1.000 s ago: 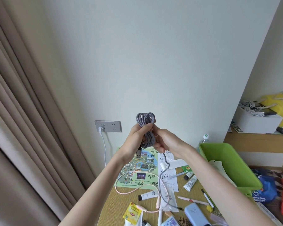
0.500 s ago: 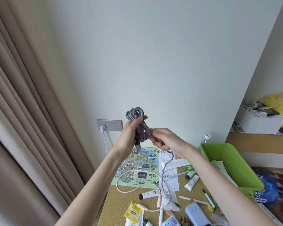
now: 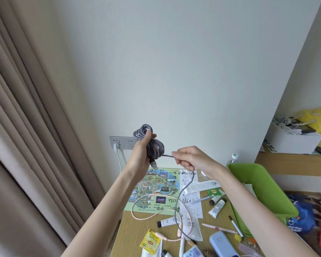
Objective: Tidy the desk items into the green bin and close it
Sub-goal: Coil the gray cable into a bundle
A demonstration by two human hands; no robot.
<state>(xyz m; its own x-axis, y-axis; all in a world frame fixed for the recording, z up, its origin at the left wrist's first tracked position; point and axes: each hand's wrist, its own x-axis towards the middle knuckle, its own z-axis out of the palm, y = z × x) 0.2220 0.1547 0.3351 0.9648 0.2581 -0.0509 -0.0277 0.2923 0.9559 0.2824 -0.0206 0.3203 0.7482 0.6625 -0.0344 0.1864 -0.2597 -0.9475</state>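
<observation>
While the L hand grips the coiled grey cable up high & the R hand pinches its loose tail, the green bin sits open at right w/ little in it. Most stuff lies on the worktop: lots left.

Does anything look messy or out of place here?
Yes: the grey cable is only partly coiled in the left hand; its tail runs through the right hand and dangles onto the cluttered desk, crossing a pink cable.
</observation>
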